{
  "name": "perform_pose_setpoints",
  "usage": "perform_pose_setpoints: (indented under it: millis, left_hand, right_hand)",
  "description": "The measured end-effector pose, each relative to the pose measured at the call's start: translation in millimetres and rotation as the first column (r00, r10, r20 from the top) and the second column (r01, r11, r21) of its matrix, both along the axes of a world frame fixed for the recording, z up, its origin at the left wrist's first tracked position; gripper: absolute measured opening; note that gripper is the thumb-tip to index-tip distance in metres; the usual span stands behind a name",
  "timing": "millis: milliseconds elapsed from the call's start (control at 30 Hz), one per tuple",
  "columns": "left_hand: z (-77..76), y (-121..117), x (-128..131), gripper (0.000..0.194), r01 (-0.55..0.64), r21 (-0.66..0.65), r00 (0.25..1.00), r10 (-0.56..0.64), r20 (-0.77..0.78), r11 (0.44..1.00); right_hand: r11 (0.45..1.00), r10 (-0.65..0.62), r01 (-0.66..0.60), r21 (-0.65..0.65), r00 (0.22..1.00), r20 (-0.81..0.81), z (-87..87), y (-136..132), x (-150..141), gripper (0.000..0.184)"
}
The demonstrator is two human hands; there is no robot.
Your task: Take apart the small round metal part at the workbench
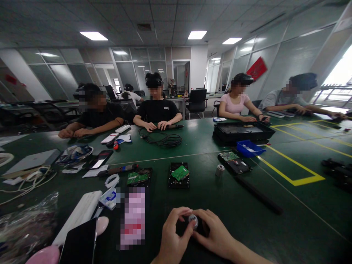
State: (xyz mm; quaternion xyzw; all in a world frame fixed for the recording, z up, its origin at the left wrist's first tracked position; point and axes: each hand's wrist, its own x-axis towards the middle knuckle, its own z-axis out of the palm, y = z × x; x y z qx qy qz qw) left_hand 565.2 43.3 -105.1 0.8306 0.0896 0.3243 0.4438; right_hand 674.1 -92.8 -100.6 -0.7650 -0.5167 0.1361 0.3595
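Note:
Low in the middle of the view, my left hand (176, 233) and my right hand (213, 229) meet around a small round silver metal part (193, 221). Dark holes show on its face. Fingers of both hands close on it from either side, and my left thumb crosses its front. Beyond the hands lies a black hard drive (178, 183) with a loose green circuit board (180, 172) set askew on top. A second drive with a green board (139, 178) is to its left. A small silver metal cylinder (219, 170) stands upright to the right.
A black bar (258, 194) lies at right, near another opened drive (235, 162) and a blue bin (250, 148). A black tray (242, 132) sits farther back. At left are a phone (78, 242), a white strip (78, 216) and an electric screwdriver (119, 169). Several people sit opposite.

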Motion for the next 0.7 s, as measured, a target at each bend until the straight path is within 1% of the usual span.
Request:
perform_pose_setpoints:
  millis: [133, 267, 433, 600, 633, 700]
  left_hand:
    - [-3.0, -0.1, -1.1, 0.016, 0.023, 0.014, 0.999, -0.024, 0.035, 1.000]
    - [0.2, 0.9, -2.3, 0.013, 0.080, 0.046, 0.996, -0.082, 0.038, 0.996]
    - [3.8, 2.3, -3.6, 0.021, 0.144, 0.057, 0.990, -0.144, 0.003, 0.988]
    - [-1.5, 2.7, -5.1, 0.030, 0.146, 0.066, 0.989, -0.146, -0.010, 0.987]
    - [-3.0, 2.7, -5.4, 0.034, 0.143, 0.062, 0.990, -0.142, -0.008, 0.988]
    - [-5.8, 3.0, -5.5, 0.045, 0.125, 0.050, 0.992, -0.124, -0.019, 0.991]
  right_hand:
    - [1.000, -0.002, 0.002, 0.001, 1.000, 0.005, -0.2, 0.3, 0.1, 0.032]
    - [1.000, -0.002, 0.002, 0.010, 1.000, 0.006, -1.1, 0.2, -0.2, 0.030]
    - [1.000, -0.011, 0.010, 0.008, 1.000, 0.026, -4.4, 0.4, -0.9, 0.029]
    - [1.000, -0.016, 0.016, 0.003, 1.000, 0.027, -6.3, 0.6, -1.6, 0.027]
    - [1.000, -0.007, 0.006, 0.015, 1.000, 0.017, -6.1, 0.1, -1.5, 0.029]
    - [0.998, 0.025, -0.023, 0.059, 0.999, -0.029, -4.9, -1.9, -0.5, 0.040]
